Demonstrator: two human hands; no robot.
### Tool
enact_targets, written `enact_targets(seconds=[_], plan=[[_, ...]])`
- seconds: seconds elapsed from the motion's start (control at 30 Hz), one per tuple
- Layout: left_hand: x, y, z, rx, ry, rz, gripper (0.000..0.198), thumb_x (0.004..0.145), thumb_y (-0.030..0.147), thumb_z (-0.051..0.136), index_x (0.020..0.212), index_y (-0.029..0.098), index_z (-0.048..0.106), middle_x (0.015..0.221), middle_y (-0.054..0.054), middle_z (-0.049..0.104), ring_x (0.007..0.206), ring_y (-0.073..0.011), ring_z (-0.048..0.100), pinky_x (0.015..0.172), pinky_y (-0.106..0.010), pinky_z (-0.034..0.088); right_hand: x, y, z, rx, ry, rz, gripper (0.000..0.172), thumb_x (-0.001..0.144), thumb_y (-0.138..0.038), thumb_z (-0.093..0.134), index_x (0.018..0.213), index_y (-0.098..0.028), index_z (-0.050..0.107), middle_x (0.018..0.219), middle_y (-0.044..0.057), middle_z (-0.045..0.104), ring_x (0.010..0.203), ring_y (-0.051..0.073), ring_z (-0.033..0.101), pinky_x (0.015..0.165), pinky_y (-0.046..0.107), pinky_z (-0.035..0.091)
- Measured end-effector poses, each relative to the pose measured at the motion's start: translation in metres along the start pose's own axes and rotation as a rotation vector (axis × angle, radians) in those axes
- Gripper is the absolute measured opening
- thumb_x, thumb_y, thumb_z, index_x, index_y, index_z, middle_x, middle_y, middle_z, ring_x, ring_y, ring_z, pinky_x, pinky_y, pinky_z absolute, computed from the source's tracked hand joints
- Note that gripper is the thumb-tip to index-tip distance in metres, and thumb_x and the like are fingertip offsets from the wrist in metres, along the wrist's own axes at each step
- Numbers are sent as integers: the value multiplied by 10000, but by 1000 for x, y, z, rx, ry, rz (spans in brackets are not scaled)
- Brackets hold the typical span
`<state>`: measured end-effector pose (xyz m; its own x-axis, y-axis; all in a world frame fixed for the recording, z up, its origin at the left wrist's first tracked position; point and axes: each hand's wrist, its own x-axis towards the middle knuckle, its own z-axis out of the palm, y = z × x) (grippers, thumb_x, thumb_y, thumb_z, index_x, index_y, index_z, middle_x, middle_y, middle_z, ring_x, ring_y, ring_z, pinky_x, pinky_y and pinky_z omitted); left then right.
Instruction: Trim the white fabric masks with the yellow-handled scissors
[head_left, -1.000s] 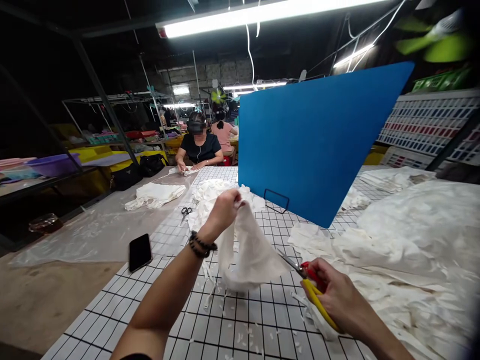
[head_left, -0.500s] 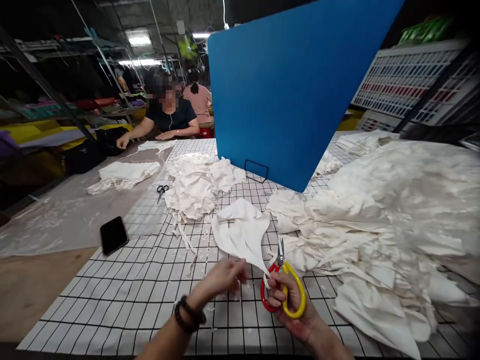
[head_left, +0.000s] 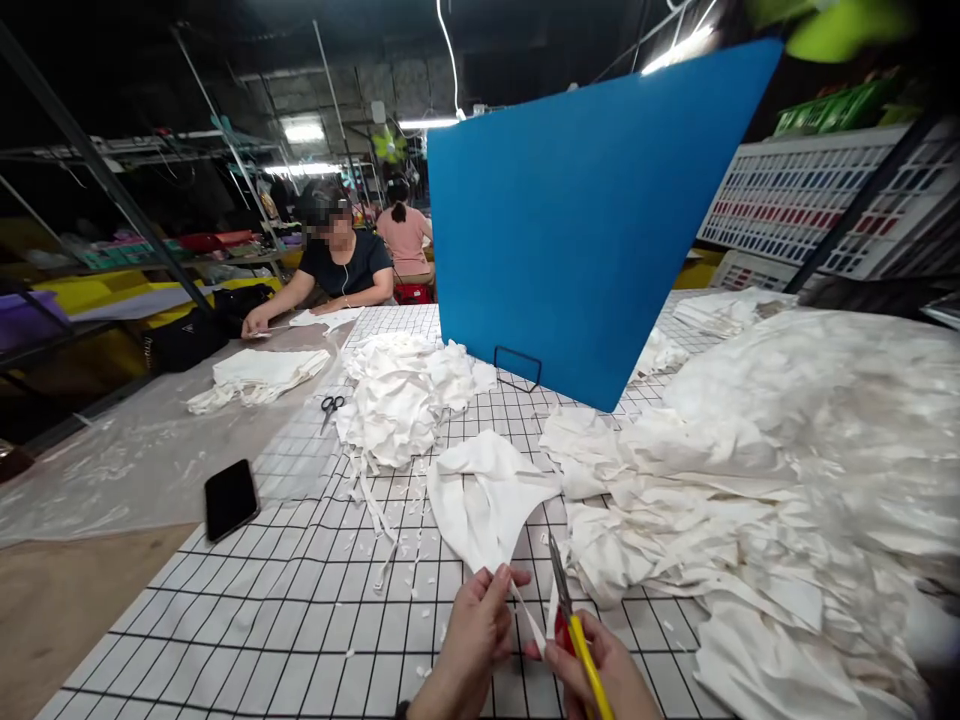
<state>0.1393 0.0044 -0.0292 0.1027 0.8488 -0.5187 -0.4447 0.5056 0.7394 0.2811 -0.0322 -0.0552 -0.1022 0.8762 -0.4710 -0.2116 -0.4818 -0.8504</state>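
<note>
Left hand (head_left: 469, 640), low in the frame's centre, is closed in a pinch on the narrow lower tip of a flat, roughly triangular piece of white cloth (head_left: 480, 490), which lies on the black-gridded white table mat (head_left: 300, 620) just above both hands. From that tip a thin white strip (head_left: 529, 615) runs down and to the right, between the hands. Right hand (head_left: 607, 680), at the bottom edge, is wrapped around the yellow-and-red-handled scissors (head_left: 570, 615), whose blades point up the frame just right of the strip, almost parallel to it. Of the two, the left hand is nearer the cloth. Two pairs of scissors show: this one and small black scissors (head_left: 330, 403) at centre left. One black phone (head_left: 230, 497), one upright blue panel (head_left: 577, 210), two loose heaps of white cloth (head_left: 397, 400) (head_left: 787, 480), and two seated people at upper left.
</note>
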Motion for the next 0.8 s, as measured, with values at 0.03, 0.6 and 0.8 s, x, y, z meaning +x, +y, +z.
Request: enact_targets(seconds=[0.03, 0.6, 0.8], plan=[[-2, 3, -1, -43, 10, 2, 509, 684, 591, 727, 865, 143, 569, 536, 81, 473, 393, -12, 124, 361, -172, 98, 3, 3, -4, -30, 45, -21, 568, 489, -548, 848, 685, -225, 423, 617, -12, 674, 256, 54, 393, 293, 189, 264], [-21, -3, -44, 124, 73, 228, 500, 723, 608, 684, 828, 120, 647, 730, -22, 609, 394, -28, 358, 404, -199, 318, 55, -49, 47, -246, -176, -446, 243, 791, -297, 711, 844, -225, 485, 832, 14, 658, 756, 157, 595, 700, 271, 466], [-29, 19, -35, 385, 215, 532, 354, 850, 497, 595, 816, 168, 721, 1343, -120, 448, 1079, -229, 566, 844, -275, 487, 59, -32, 51, -26, -197, -369, 389, 684, -267, 822, 823, -230, 460, 810, -12, 643, 748, 151, 596, 741, 295, 489]])
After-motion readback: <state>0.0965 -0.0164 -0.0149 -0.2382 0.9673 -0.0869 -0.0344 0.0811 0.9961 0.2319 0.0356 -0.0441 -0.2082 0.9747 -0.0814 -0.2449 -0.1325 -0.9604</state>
